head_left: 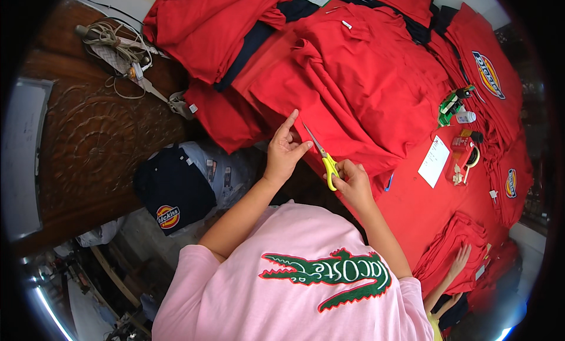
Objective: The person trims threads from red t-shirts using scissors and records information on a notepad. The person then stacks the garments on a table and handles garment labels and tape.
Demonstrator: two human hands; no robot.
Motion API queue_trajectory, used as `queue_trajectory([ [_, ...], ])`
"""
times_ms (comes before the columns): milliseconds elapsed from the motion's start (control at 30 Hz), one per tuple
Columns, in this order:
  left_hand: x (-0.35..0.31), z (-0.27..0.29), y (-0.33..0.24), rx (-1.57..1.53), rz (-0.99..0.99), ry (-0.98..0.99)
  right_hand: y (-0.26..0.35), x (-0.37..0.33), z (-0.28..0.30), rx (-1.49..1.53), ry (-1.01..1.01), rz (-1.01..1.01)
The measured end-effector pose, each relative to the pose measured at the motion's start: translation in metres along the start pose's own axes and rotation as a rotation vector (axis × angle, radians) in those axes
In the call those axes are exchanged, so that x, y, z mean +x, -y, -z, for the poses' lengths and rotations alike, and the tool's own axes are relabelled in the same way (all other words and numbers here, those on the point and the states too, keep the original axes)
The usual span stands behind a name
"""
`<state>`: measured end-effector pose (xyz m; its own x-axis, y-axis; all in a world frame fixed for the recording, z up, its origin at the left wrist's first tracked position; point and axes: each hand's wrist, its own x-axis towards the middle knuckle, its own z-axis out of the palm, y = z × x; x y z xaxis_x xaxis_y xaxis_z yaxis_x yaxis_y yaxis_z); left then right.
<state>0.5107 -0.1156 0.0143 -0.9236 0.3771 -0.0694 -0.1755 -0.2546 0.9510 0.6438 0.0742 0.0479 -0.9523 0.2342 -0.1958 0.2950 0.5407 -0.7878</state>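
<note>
Small scissors [330, 166] with yellow handles are gripped in my right hand [355, 184], its fingers closed round the handle loops. Their blades look nearly closed and point up and left over a red garment [359, 88] spread on the table. My left hand [283, 154] is beside the blade tips at the garment's near edge. Its index finger stretches forward and the thumb sticks out to the right, with a gap between them. I see nothing held there; whether a finger touches the cloth I cannot tell.
Red garments [206, 29] are piled behind and along the right. A white paper [434, 161], a tape dispenser [464, 155] and a green tool [453, 105] lie on the right. Another person's hand [461, 260] rests on folded red cloth. A navy garment [176, 185] sits lower left.
</note>
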Motion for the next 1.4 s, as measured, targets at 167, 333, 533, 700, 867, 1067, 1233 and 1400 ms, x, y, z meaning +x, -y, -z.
queue_trajectory([
  [167, 0.012, 0.004, 0.002, -0.058, 0.016, -0.089, -0.001, 0.0, -0.007, -0.004, 0.004, 0.009],
  [333, 0.009, 0.006, -0.009, -0.11, 0.05, -0.058, 0.018, 0.012, -0.01, -0.026, -0.054, 0.026],
  [533, -0.008, 0.011, -0.003, -0.329, 0.248, 0.022, 0.015, 0.021, -0.033, 0.382, -0.122, -0.117],
  [700, -0.016, 0.013, 0.009, -0.339, 0.38, 0.125, 0.034, 0.039, -0.066, 0.107, -0.354, 0.134],
  [867, 0.014, 0.026, 0.007, -0.336, 0.463, 0.244, 0.034, 0.051, -0.074, 0.109, -0.318, 0.043],
  [1067, 0.064, 0.046, 0.029, -0.1, 0.29, -0.179, 0.032, 0.032, -0.056, 0.012, -0.332, -0.034],
  [1233, 0.12, 0.118, 0.02, -0.297, 0.008, -0.288, 0.017, 0.003, -0.043, 0.106, -0.265, -0.107],
  [1400, 0.115, 0.119, -0.048, -0.079, -0.035, 0.008, 0.019, -0.017, -0.065, -0.086, -0.369, -0.101],
])
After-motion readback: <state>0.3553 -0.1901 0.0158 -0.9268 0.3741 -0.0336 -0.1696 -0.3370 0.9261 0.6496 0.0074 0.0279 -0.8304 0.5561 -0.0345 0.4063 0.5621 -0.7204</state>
